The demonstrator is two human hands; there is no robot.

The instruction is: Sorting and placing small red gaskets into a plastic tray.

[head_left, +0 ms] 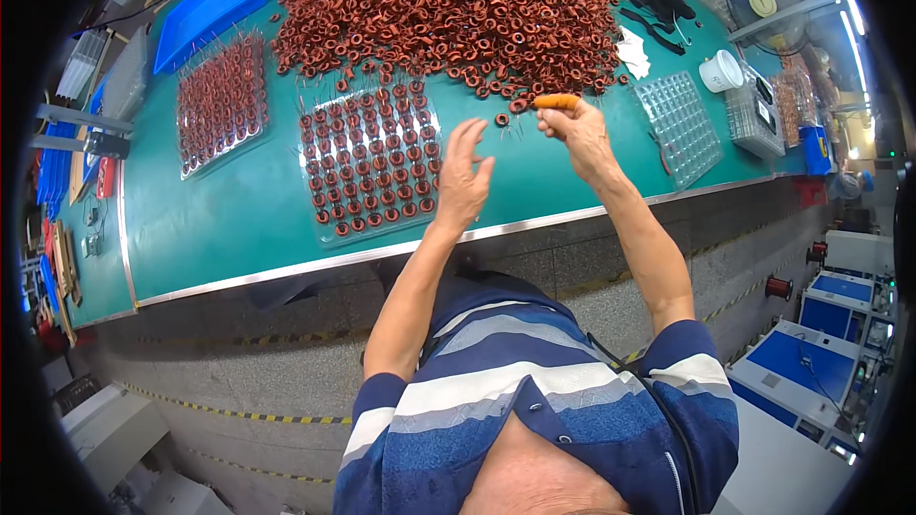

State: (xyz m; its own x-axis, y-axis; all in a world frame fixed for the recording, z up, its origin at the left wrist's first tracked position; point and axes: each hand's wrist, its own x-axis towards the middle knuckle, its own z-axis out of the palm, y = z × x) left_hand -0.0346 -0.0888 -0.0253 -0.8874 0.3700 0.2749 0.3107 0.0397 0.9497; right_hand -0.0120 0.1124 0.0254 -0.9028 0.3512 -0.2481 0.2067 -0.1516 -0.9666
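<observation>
My left hand (pixel 465 176) hovers over the right edge of a clear plastic tray (pixel 374 235), fingers apart and holding nothing. Rows of copper-wound ring coils (pixel 388 198) with wire leads fill that tray. An orange finger cot (pixel 557 101) covers one finger of my right hand (pixel 584 138). Its thumb and fingers are drawn together at the near edge of the coil pile; whether something is between them is too small to make out. One loose ring coil (pixel 518 106) lies close by the covered fingertip, with another coil (pixel 502 120) to its left.
A large heap of ring coils (pixel 448 14) spreads across the back of the green table (pixel 229 248). At left are a second filled tray (pixel 197 169) and a blue bin (pixel 212 10). To the right are a clear compartment tray (pixel 679 129), white tub (pixel 720 71) and fan (pixel 763 2).
</observation>
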